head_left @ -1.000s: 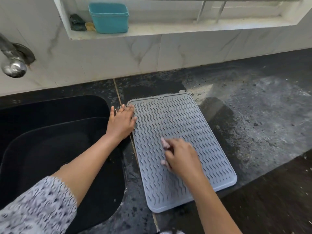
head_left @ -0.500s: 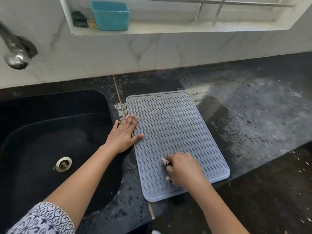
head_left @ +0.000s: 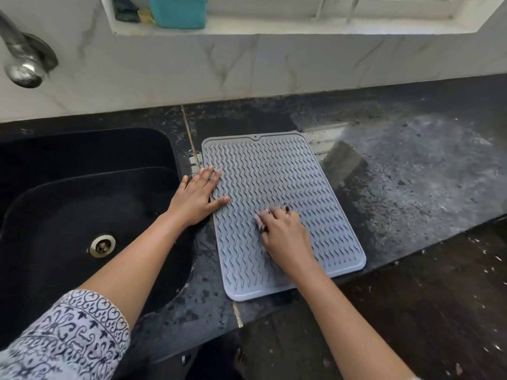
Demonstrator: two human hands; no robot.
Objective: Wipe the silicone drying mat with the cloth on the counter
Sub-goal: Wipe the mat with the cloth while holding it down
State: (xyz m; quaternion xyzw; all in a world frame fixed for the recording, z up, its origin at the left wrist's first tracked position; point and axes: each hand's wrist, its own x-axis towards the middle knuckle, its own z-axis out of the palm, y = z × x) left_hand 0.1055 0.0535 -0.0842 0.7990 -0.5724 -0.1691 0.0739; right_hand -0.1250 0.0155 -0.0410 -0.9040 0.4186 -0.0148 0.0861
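Black speckled stone counter (head_left: 411,174), wet patches, pale seam line near sink. Black sink (head_left: 68,201) set into counter at left, metal drain (head_left: 102,244) in basin. Chrome tap (head_left: 22,61) on white marble-veined wall (head_left: 219,67). Recessed window ledge (head_left: 301,28) above, holding teal plastic tub (head_left: 178,10). Daylight from window. Dark floor (head_left: 425,311) below counter edge.

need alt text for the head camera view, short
A person's right hand presses a small cloth onto a grey ridged silicone mat on a dark counter, while the left hand lies flat on the mat's left edge beside a black sink.
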